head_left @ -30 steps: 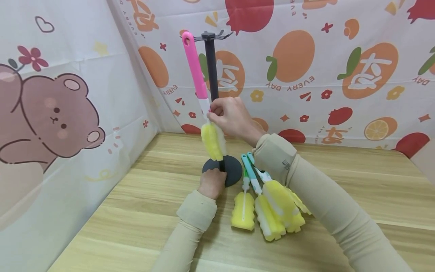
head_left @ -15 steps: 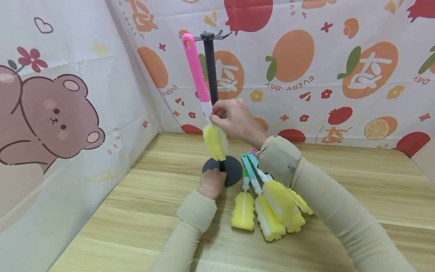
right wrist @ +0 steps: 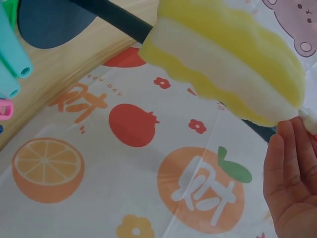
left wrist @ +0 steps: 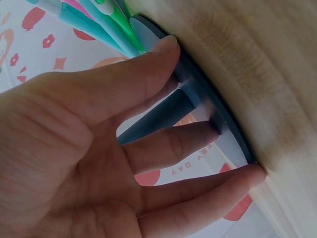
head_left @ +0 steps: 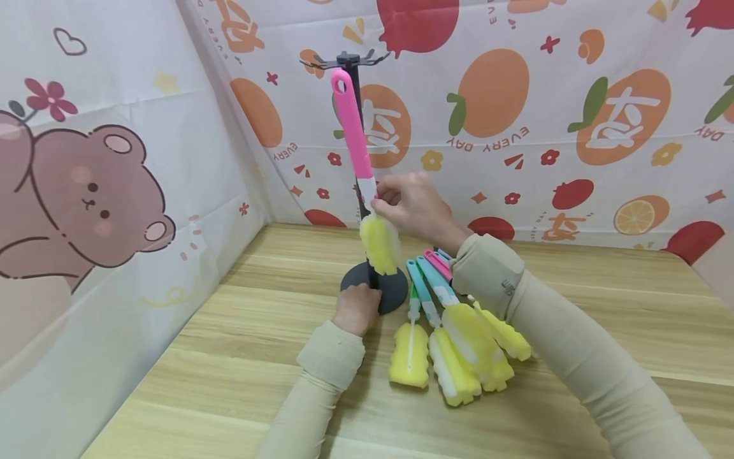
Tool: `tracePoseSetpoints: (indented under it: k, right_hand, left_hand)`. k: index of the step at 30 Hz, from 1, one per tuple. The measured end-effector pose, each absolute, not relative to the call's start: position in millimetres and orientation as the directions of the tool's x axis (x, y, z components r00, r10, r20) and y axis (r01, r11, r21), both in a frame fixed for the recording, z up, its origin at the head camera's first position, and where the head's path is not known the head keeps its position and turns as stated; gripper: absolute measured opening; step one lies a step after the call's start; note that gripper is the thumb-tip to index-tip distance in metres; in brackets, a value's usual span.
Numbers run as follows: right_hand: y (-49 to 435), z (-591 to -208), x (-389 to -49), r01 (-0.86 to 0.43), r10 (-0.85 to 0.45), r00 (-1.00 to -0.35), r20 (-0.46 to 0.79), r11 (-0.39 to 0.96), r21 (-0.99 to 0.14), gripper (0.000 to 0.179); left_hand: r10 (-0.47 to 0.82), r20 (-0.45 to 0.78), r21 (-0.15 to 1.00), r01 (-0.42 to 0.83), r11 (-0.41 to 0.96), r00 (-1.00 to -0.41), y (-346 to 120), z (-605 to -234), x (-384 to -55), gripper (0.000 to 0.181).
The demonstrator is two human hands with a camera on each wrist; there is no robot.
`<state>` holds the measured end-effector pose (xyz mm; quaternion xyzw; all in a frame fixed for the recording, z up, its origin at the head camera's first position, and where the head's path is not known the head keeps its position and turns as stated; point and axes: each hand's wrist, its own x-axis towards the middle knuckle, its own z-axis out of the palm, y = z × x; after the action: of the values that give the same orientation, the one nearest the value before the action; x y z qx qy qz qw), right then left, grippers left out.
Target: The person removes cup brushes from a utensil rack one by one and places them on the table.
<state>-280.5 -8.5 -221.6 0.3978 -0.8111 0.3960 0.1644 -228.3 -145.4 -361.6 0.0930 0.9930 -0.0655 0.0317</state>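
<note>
My right hand pinches a pink-handled sponge brush at its white neck. The brush leans beside the dark pole of an upright stand, ring end up, yellow-and-white sponge head down. Its ring lies below the hooked arms at the stand's top in the head view. Down at the round base, my left hand presses on the disc. In the left wrist view its fairly straight fingers are spread over the disc and its rim, around the foot of the pole.
Several more sponge brushes lie in a pile on the wooden table right of the base, among them a green-handled brush and turquoise handles. A fruit-print cloth hangs behind, and a bear-print cloth at left.
My right hand has moved the pink brush to the right and slightly down, so its handle now overlaps the pole. My left hand has stayed at the base.
</note>
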Motion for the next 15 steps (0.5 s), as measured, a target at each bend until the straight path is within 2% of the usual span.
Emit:
tracePoseSetpoints:
  k: [15]
  right_hand:
    - [10.6, -225.0, -284.2, -0.751, -0.499, -0.658, 0.564, 0.383, -0.538, 0.013]
  left_hand:
    - [0.16, -0.072, -0.1, 0.167, 0.981, -0.984, -145.7, -363.6, -230.1, 0.015]
